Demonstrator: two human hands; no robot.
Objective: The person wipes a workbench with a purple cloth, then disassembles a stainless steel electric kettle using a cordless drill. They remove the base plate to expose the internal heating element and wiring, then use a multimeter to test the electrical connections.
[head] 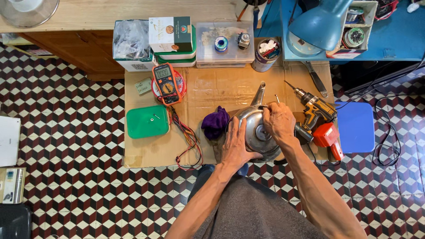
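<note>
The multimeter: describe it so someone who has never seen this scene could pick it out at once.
Start at the flattened cardboard sheet on the tiled floor. Near its upper left part, below the stacked boxes, the multimeter lies face up over a round red lid. Its orange casing, grey screen and round dial set it apart from the plain green box just below it.

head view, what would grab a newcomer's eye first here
A shiny metal kettle lies at the middle of a cardboard sheet on the chequered floor. The left hand steadies its side, and the right hand works a thin tool at its base. A yellow and red cordless drill lies just right of it, and an orange multimeter sits at upper left.
</note>
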